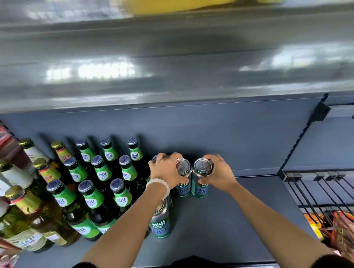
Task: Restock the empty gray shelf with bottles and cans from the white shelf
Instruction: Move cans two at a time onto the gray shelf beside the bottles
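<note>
Gray shelf (230, 224): L hand (166, 170), R hand (220, 172) fingers each clamp cans (202, 174).

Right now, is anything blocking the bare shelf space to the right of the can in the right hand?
Nothing visible. The right hand grips a green can standing on the gray shelf, and the surface to its right is bare up to the shelf's edge.

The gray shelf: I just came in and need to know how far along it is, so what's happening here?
A person is stocking the gray shelf. The left hand grips one can, the right hand grips another can, both standing side by side on the shelf. Another can stands nearer the front. Rows of green bottles fill the left part; the right part is bare.
</note>
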